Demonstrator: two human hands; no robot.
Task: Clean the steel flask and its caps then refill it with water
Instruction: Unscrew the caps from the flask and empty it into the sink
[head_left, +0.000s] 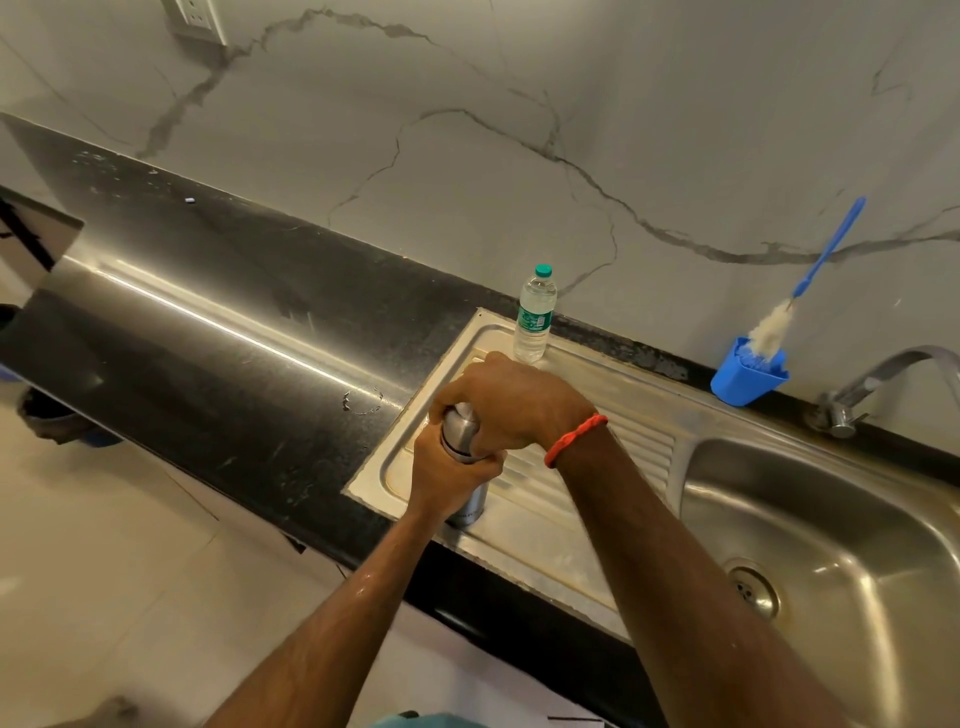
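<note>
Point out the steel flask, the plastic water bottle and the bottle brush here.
steel flask (460, 430), head view, on its bare steel shoulder.
plastic water bottle (534, 318), head view, on its green label.
bottle brush (827, 250), head view, midway along its blue handle.

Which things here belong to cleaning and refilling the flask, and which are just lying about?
Job: steel flask, gripped by left hand and right hand; bottle brush; tap; sink basin; probably the water bottle.
Lying about: blue holder, wall socket.
</note>
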